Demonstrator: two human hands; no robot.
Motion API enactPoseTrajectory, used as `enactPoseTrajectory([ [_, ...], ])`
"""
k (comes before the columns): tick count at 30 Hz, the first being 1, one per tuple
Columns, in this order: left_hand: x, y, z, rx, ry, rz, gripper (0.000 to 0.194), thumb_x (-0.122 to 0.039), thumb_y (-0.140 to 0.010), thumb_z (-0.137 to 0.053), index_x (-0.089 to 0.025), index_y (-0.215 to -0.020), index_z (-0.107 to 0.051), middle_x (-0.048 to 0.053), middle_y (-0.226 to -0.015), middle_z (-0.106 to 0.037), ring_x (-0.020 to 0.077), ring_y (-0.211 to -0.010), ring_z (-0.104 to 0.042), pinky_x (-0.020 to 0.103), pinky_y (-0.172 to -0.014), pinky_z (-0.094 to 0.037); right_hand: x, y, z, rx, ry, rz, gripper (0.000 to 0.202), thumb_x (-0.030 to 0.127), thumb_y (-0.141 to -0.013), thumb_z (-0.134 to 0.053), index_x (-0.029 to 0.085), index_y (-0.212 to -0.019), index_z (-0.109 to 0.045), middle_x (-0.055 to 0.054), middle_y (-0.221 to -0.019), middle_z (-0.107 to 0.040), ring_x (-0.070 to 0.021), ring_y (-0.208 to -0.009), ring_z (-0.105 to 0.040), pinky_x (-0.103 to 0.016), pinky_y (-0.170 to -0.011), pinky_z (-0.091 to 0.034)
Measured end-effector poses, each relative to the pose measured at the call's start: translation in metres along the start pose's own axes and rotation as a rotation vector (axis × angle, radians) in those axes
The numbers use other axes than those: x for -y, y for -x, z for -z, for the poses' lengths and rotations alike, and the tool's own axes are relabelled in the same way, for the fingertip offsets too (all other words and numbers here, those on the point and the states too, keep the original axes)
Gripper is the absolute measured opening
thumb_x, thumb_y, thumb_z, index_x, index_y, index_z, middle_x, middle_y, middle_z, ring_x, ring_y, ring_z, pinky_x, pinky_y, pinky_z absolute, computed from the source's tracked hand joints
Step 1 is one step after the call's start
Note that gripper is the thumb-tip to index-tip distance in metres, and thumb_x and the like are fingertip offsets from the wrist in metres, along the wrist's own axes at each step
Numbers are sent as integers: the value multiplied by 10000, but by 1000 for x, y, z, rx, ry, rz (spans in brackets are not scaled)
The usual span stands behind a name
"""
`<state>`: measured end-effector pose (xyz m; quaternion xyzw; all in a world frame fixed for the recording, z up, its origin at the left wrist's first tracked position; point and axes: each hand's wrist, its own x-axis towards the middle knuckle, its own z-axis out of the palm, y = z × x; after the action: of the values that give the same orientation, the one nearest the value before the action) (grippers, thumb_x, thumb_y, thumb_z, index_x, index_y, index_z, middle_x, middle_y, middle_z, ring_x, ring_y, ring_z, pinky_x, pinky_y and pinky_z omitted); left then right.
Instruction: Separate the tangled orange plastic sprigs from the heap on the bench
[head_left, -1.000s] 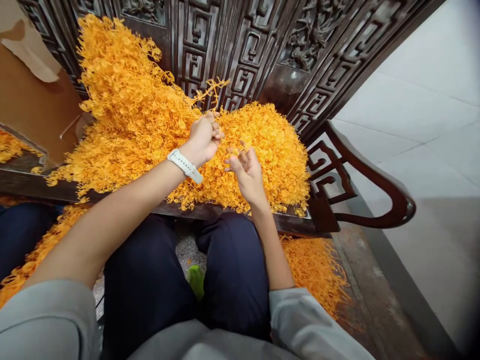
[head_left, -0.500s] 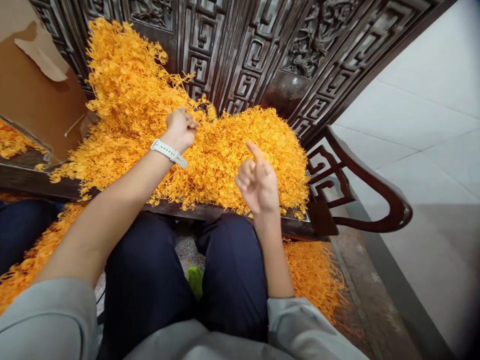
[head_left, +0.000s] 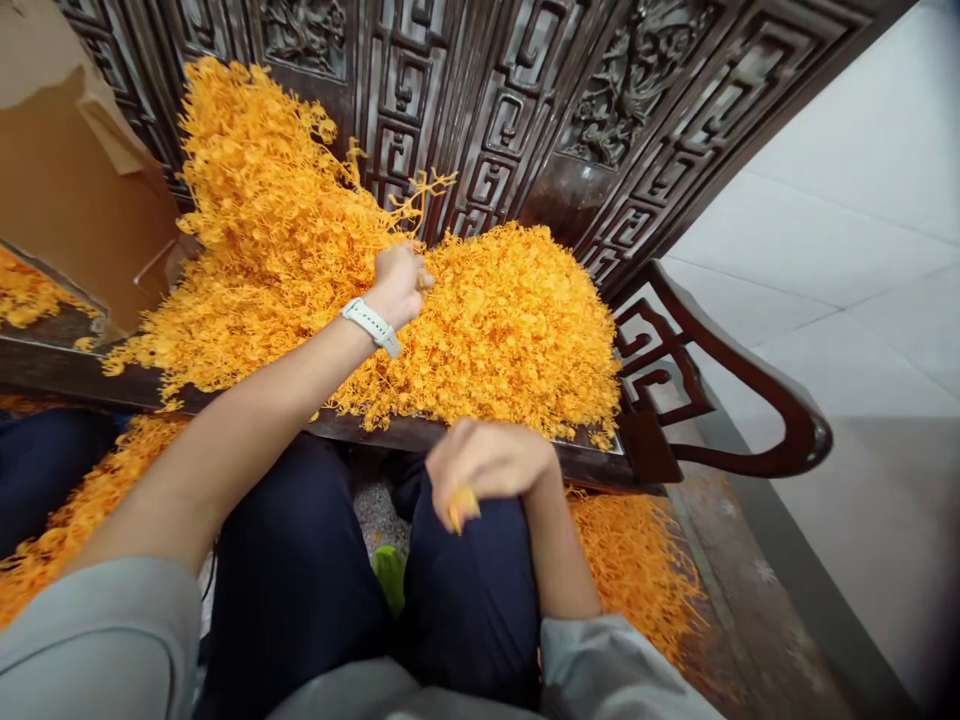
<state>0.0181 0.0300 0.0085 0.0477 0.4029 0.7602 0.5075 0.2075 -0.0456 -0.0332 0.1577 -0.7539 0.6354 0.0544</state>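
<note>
A big heap of small orange plastic flower-like pieces (head_left: 517, 330) covers the seat of a dark carved wooden bench (head_left: 330, 425). My left hand (head_left: 401, 280), with a white band at the wrist, is closed over the middle of the heap. A branching orange plastic sprig (head_left: 416, 200) sticks up just beyond its fingers and appears to be held in them; the grip itself is partly hidden. Over my right knee, my right hand (head_left: 491, 465) is turned palm down, slightly blurred. Its fingertips pinch a small orange plastic piece (head_left: 463, 507).
At the left stands an open cardboard box (head_left: 97, 200). The bench's curved armrest (head_left: 802, 430) juts out at the right, its carved back (head_left: 487, 130) rising behind the heap. Stringy orange plastic stems (head_left: 637, 560) lie below the seat at both sides. Another person's dark-clothed leg (head_left: 52, 470) is at far left.
My right hand has come down from the heap's front to above my knee, turning palm down with an orange piece now visible. My left hand has shifted right; the sprig beyond it shows more clearly.
</note>
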Motion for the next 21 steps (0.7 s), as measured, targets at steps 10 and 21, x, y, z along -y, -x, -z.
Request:
enactPoseTrajectory([
  [10,-4,35,-10,196,-80,-126,293,-174,-1120,-478,-212,-832,-515,-92,-539,-289,61,-406,-213,194,-427,-214,-27,4,31,-1323,-417,-113,455,597,-896,-711,245,-1160,-595,40,-784,-628,-84,-524,-457,-227,-471,-364],
  [21,19,28,-10,133,-177,-130,239,-119,-1041,-522,-212,-821,-524,-88,-537,-296,59,-407,-231,206,-445,-142,-22,-2,1,-1330,117,-141,402,526,-902,-807,229,-792,-559,38,-623,-647,-90,-456,-537,-209,-425,-396],
])
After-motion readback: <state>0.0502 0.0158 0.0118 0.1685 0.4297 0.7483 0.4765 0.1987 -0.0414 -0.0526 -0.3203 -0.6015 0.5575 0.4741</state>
